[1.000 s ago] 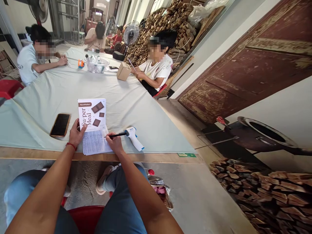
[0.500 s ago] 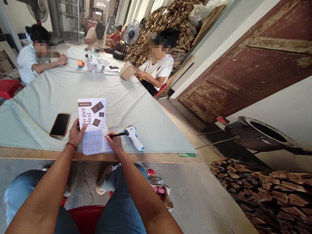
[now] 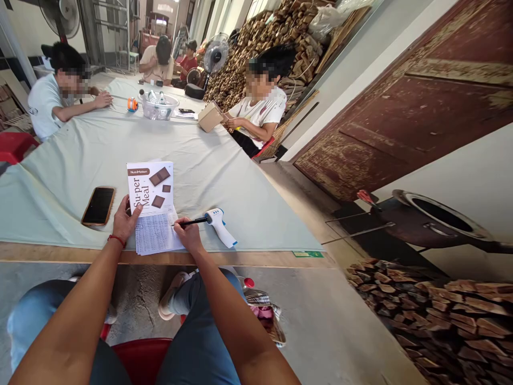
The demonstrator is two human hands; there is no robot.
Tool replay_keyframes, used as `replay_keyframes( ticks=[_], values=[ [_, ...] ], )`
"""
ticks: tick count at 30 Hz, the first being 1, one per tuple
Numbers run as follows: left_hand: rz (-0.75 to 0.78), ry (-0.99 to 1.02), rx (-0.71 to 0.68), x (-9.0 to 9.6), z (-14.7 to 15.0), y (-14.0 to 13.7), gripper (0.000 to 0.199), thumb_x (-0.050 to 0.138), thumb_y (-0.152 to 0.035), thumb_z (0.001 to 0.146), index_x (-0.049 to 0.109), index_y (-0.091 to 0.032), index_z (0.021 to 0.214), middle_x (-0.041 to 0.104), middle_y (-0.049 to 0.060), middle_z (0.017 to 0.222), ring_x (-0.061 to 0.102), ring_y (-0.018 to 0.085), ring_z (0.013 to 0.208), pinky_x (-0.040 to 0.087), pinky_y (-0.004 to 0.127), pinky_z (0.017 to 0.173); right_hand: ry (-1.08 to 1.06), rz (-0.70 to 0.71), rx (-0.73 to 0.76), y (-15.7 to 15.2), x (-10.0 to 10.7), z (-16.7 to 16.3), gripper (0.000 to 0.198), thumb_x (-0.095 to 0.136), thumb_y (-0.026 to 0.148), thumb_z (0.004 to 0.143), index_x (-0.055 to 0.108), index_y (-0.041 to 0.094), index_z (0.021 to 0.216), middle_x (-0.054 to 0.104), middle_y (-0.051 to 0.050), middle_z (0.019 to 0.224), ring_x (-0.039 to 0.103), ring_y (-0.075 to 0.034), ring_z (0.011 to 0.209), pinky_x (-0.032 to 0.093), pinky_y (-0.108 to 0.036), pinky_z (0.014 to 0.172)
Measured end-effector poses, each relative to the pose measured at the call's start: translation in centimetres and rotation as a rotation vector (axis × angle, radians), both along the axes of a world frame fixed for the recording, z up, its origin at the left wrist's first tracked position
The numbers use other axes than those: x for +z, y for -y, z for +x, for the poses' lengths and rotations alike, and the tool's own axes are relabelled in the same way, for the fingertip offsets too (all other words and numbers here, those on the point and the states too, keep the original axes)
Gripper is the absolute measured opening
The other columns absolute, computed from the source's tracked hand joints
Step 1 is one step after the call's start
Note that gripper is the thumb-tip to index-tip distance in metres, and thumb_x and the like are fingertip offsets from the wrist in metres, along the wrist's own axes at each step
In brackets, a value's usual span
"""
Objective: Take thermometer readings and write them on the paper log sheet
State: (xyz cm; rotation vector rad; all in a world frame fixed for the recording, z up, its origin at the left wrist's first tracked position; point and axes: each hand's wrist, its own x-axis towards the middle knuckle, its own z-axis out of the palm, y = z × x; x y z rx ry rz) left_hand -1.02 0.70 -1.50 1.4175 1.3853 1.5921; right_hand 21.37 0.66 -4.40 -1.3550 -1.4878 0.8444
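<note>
My left hand (image 3: 126,220) grips the left edge of a white booklet (image 3: 151,187) printed "Su-per Meal", thumb on its front. Below the booklet's printed part lies a handwritten sheet (image 3: 156,235) covered in lines of writing. My right hand (image 3: 188,234) is closed around a black pen (image 3: 195,222), its tip end over the right side of the written sheet. Just right of that hand, a white and blue infrared thermometer (image 3: 222,229) rests on the cloth. Left of my left hand lies a dark phone (image 3: 98,206) in an orange-edged case.
A pale cloth (image 3: 92,144) covers the long table. Farther back stand a clear basin of bottles (image 3: 158,109) and an orange tape roll (image 3: 132,104). One person at the right holds a cardboard box (image 3: 210,116); others sit around the far end. Firewood (image 3: 436,315) lies at lower right.
Almost nothing differs. Both hands, the booklet and the pen keep their places; the person at the right has shifted the head slightly.
</note>
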Motion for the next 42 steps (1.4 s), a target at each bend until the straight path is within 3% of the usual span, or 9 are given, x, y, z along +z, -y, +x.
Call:
replay_keyframes(
  ticks=[22, 42],
  values=[
    [0.009, -0.013, 0.01, 0.09, -0.01, 0.09, 0.064, 0.066, -0.055, 0.08, 0.054, -0.018, 0.13, 0.066, 0.013, 0.126, 0.064, 0.028, 0.114, 0.05, 0.045, 0.102, 0.03, 0.015, -0.073, 0.29, 0.56, 0.14, 0.02, 0.052, 0.04, 0.071, 0.062, 0.022, 0.071, 0.066, -0.001, 0.063, 0.062, -0.02, 0.064, 0.049, -0.03, 0.064],
    [-0.003, -0.017, 0.018, -0.22, -0.14, -0.04, 0.066, 0.067, -0.056, 0.079, 0.053, -0.019, 0.132, 0.066, 0.013, 0.126, 0.064, 0.028, 0.114, 0.05, 0.047, 0.102, 0.046, 0.014, -0.057, 0.16, 0.42, 0.18, 0.017, 0.053, 0.038, 0.069, 0.062, 0.023, 0.069, 0.066, 0.001, 0.06, 0.06, -0.019, 0.06, 0.047, -0.028, 0.06]
  ],
)
